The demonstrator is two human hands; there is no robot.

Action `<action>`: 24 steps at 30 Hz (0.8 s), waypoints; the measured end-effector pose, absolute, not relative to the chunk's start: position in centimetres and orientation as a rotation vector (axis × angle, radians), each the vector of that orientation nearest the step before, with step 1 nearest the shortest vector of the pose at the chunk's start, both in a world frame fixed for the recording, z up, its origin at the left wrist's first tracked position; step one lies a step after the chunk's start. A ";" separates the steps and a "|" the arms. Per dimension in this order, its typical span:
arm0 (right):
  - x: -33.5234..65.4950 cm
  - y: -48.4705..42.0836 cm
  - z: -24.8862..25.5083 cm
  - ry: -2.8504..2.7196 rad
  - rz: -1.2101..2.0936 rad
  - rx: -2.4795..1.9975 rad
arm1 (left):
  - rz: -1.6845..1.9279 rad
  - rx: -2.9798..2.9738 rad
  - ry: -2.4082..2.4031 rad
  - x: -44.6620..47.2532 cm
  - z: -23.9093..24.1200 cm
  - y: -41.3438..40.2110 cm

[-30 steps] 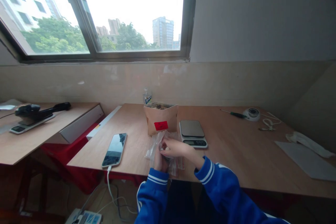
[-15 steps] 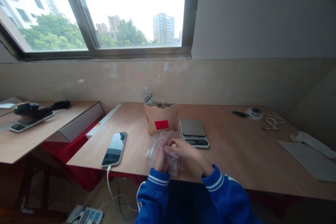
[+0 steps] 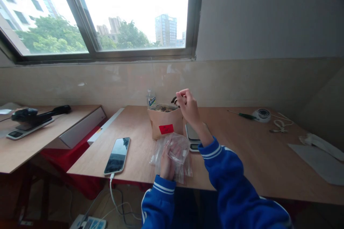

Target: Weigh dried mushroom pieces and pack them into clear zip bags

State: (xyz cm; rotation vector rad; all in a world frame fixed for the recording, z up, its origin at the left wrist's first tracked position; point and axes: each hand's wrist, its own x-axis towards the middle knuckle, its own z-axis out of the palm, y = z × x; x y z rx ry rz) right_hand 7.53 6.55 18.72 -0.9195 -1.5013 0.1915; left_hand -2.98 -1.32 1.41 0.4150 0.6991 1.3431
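Observation:
A clear plastic zip bag (image 3: 179, 150) is in my left hand (image 3: 167, 162), whose fingers show partly through the film. More clear bags lie loosely under and around that hand. Raised above the right rim of a kraft paper bag (image 3: 158, 125), my right hand (image 3: 188, 105) pinches a small dark brown piece with pale streaks (image 3: 175, 100); its exact kind I cannot make out. The paper bag stands upright with its mouth open, a red label on the front and brownish pieces inside. Behind my right forearm sits a kitchen scale (image 3: 191, 134), partly covered.
A charging phone (image 3: 117, 155) lies at left. A clear bottle (image 3: 151, 98) stands behind the paper bag. Toward the right are a screwdriver (image 3: 246, 116), a dome camera (image 3: 263, 115) and white sheets (image 3: 317, 161). Another scale (image 3: 29, 128) rests on the left table.
My right hand has left the plastic bag and risen to the paper bag's mouth, now with a dark piece in its fingers. The plastic bag's open side has spread over my left hand.

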 end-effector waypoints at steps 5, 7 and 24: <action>6.0 11.9 18.8 -1.825 -0.143 -0.919 | 1.337 0.354 0.658 -3.0 1.0 -1.1; 5.9 12.5 18.0 -1.899 -0.129 -0.898 | 1.335 0.349 0.648 -3.1 0.7 -1.0; 7.2 9.2 15.3 -2.149 -0.211 -0.911 | 1.281 0.396 0.682 -3.4 0.6 -0.9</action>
